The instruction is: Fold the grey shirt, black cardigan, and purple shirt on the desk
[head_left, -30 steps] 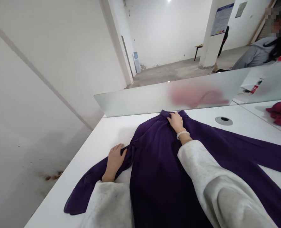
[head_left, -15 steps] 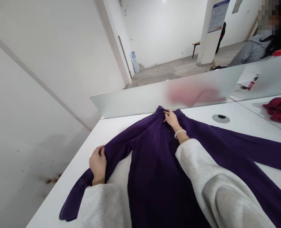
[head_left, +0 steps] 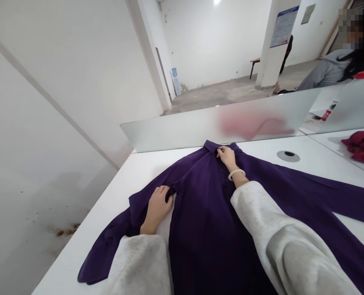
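Note:
A dark purple long-sleeved shirt (head_left: pixel 205 213) lies spread on the white table (head_left: pixel 133 174), its collar (head_left: pixel 212 145) at the far side and its sleeves reaching out left and right. My left hand (head_left: pixel 159 205) is closed on the cloth at the underarm, where the left-lying sleeve meets the body. At the neckline, just below the collar, my right hand (head_left: pixel 227 157) pinches the front edge of the shirt. Small dark buttons show below that hand. A pale bead bracelet (head_left: pixel 236 174) circles my right wrist.
A frosted glass divider (head_left: pixel 176 131) runs along the table's far edge. A round cable grommet (head_left: pixel 288 156) is set in the tabletop. Dark red cloth (head_left: pixel 362 144) lies at the right. Beyond the divider sits a person in a grey top (head_left: pixel 326 67). A wall (head_left: pixel 46 164) stands at the left.
My left hand has moved right from the middle of the sleeve to the underarm. My right hand has shifted slightly at the neckline, and its fingers now pinch the edge. The collar's left side lies flatter.

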Action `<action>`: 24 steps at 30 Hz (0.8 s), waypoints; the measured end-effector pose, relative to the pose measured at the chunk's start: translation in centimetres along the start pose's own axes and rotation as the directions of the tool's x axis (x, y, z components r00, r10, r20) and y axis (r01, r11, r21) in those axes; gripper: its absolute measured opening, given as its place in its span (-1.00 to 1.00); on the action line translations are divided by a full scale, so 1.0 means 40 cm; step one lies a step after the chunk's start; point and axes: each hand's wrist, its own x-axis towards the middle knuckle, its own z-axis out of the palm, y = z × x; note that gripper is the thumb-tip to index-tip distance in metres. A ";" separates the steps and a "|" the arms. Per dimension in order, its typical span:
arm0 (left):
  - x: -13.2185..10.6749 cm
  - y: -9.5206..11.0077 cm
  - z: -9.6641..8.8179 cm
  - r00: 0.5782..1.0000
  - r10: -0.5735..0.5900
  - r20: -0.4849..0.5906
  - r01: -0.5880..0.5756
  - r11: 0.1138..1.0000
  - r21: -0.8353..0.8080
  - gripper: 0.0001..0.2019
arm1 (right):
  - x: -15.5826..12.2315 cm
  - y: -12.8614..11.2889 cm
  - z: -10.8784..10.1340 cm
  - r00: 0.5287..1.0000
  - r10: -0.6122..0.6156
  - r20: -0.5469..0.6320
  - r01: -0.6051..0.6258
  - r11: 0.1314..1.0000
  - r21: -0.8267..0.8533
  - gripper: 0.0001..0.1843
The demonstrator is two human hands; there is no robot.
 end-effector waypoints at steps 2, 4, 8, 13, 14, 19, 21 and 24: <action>-0.003 -0.011 0.009 0.999 -0.039 0.005 0.039 0.999 0.002 -0.67 | 0.003 0.003 0.010 1.000 -0.016 0.015 0.015 0.999 0.050 -0.70; -0.005 -0.022 0.019 0.996 -0.087 0.016 0.087 0.996 0.028 -0.60 | 0.006 0.007 0.024 0.999 -0.031 0.040 0.027 0.994 0.106 -0.62; -0.003 -0.033 0.039 0.988 -0.138 0.073 0.130 0.987 0.099 -0.54 | 0.011 0.022 0.046 0.993 -0.061 0.099 0.044 0.986 0.160 -0.48; -0.006 -0.056 0.038 0.971 -0.236 0.042 0.223 0.953 0.206 -0.53 | 0.013 0.037 0.051 0.985 -0.077 0.157 0.060 0.992 0.114 -0.38; -0.008 -0.064 0.032 0.960 -0.280 -0.001 0.272 0.934 0.231 -0.54 | 0.013 0.037 0.050 0.982 -0.085 0.169 0.068 0.993 0.101 -0.36; -0.010 -0.074 -0.012 0.932 -0.277 -0.233 0.319 0.932 0.171 -0.56 | -0.002 0.019 0.047 0.965 -0.146 0.216 0.139 0.989 0.044 -0.32; -0.002 -0.050 -0.023 0.963 -0.141 -0.229 0.167 0.981 0.102 -0.56 | -0.010 0.008 0.043 0.965 -0.167 0.201 0.165 0.986 0.025 -0.36; 0.009 -0.001 -0.018 0.987 0.116 -0.109 -0.110 0.992 0.056 -0.60 | -0.016 -0.003 0.029 0.982 -0.159 0.099 0.160 0.987 -0.005 -0.51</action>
